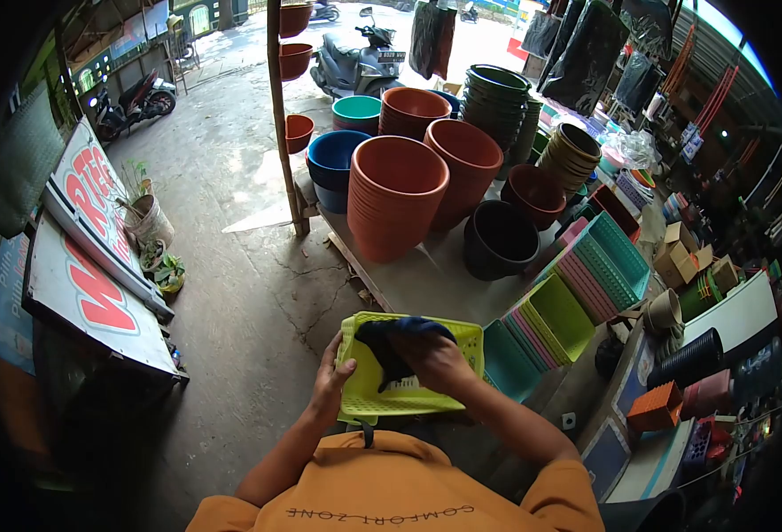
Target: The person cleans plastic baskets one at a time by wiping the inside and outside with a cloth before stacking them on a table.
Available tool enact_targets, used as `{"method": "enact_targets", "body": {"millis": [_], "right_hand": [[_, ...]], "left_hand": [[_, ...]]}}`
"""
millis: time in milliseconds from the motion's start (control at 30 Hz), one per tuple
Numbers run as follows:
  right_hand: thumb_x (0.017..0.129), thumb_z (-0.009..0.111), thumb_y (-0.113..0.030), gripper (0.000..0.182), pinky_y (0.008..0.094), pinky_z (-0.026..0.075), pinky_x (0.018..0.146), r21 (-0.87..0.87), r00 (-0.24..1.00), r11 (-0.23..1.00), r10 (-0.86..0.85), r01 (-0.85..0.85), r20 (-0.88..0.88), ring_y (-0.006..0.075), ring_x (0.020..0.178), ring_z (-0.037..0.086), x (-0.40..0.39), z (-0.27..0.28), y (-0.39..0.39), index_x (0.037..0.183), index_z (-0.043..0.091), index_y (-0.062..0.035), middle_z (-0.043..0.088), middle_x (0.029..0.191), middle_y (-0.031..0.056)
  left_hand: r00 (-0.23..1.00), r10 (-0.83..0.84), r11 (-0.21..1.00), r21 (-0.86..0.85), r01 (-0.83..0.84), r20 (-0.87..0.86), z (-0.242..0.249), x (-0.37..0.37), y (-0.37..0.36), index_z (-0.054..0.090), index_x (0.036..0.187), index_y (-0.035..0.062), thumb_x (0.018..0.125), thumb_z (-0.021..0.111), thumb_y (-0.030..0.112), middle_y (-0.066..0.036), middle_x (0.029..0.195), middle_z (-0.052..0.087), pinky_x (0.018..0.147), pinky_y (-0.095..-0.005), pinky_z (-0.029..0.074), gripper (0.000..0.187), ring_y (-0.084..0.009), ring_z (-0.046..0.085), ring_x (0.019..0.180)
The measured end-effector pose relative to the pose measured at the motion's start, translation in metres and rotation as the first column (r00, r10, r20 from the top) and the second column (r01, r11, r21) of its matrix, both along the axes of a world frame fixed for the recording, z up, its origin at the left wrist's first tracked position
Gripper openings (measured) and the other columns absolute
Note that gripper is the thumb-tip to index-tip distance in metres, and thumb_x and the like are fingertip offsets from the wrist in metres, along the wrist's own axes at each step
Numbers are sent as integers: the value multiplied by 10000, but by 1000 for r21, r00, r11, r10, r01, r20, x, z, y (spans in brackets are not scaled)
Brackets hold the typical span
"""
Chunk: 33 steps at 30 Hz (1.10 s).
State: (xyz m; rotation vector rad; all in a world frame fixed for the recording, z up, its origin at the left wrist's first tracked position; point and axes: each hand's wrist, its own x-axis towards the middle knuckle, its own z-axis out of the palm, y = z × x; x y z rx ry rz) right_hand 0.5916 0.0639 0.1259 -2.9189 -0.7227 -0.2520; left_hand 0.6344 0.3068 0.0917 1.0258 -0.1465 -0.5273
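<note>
A yellow-green plastic basket (444, 401) with perforated sides is held in front of my body. My left hand (327, 379) grips its left rim, thumb on the inside and fingers behind the wall. Inside the basket, my right hand (435, 359) is closed on a dark blue cloth (391, 350), which hangs down against the basket's inner wall. The cloth partly hides the right hand's fingers. A small white label shows on the basket below the cloth.
Stacked terracotta pots (398, 199) and a black pot (500, 241) stand on a table (391, 282) ahead. Stacked baskets (568, 315) lean to the right. A wooden post (286, 133) rises beyond the table's left corner; signboards (98, 288) stand at the left.
</note>
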Motion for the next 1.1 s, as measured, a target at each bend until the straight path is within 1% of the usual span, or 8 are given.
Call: {"method": "enact_targets", "body": {"millis": [333, 500, 633, 867, 900, 967, 1000, 1100], "right_hand": [[851, 524, -250, 591, 432, 258, 1176, -304, 860, 892, -421, 335, -287, 273, 1335, 479, -16, -20, -17, 1365, 493, 40, 537, 1372, 233], [873, 573, -327, 616, 485, 387, 1068, 219, 650, 867, -146, 447, -746, 395, 1241, 534, -44, -52, 16, 1344, 488, 62, 555, 1316, 283], [912, 596, -212, 422, 484, 427, 990, 559, 907, 778, -30, 286, -421, 428, 1151, 560, -61, -46, 62, 1274, 538, 0, 599, 1225, 252], [733, 652, -62, 474, 408, 470, 910, 355, 966, 923, -58, 148, -253, 266, 1063, 645, -59, 14, 82, 1205, 649, -110, 687, 1139, 98], [701, 652, -41, 488, 391, 474, 901, 328, 961, 938, -22, 115, -275, 241, 1044, 655, -59, 12, 74, 1181, 670, -130, 700, 1114, 73], [704, 652, -30, 485, 390, 476, 906, 320, 949, 939, -19, 126, -316, 238, 1035, 659, -63, 15, 63, 1169, 688, -162, 709, 1091, 48], [722, 641, -25, 483, 392, 465, 909, 354, 951, 933, 49, 65, -306, 245, 1045, 657, -65, 11, 57, 1183, 677, -164, 706, 1103, 58], [748, 631, -22, 489, 395, 455, 930, 385, 933, 923, 142, -4, -330, 259, 1070, 650, -69, 18, 47, 1205, 668, -192, 703, 1128, 68]], "left_hand": [[987, 131, 991, -5, -131, 94, 9, -4, 8, 258, 1516, 78, 818, 725, 343, -144, 1295, 472, 1030, -406, 456, 881, -255, 508, 1215], [971, 206, 977, -77, -198, 118, 10, 0, 12, 282, 1516, 98, 827, 708, 318, -94, 1171, 490, 987, -351, 468, 839, -201, 538, 1117], [961, 251, 968, -34, -249, 115, -2, -1, 10, 293, 1509, 102, 842, 703, 318, -80, 1133, 485, 947, -331, 483, 812, -183, 549, 1069], [961, 227, 955, -155, -251, -158, -6, -12, -8, 287, 1502, 87, 913, 640, 295, -128, 1237, 482, 998, -342, 438, 718, -205, 495, 1166], [934, 279, 935, 160, -317, 222, -1, -14, -5, 316, 1488, 71, 917, 618, 315, -173, 1289, 451, 1045, -377, 360, 690, -242, 426, 1236], [605, -63, 546, 535, -645, 794, 13, -17, 6, 375, 1461, 39, 926, 574, 354, -262, 1393, 390, 1138, -448, 204, 652, -316, 289, 1376], [449, -225, 589, 488, -644, 865, 22, -11, 13, 586, 1288, 60, 895, 606, 456, -202, 1243, 532, 1105, -467, 222, 558, -301, 449, 1244], [186, -770, 572, 789, -223, 610, 64, 4, 28, 699, 1018, 74, 808, 695, 539, -81, 997, 646, 1051, -472, 296, 510, -270, 610, 988]]}}
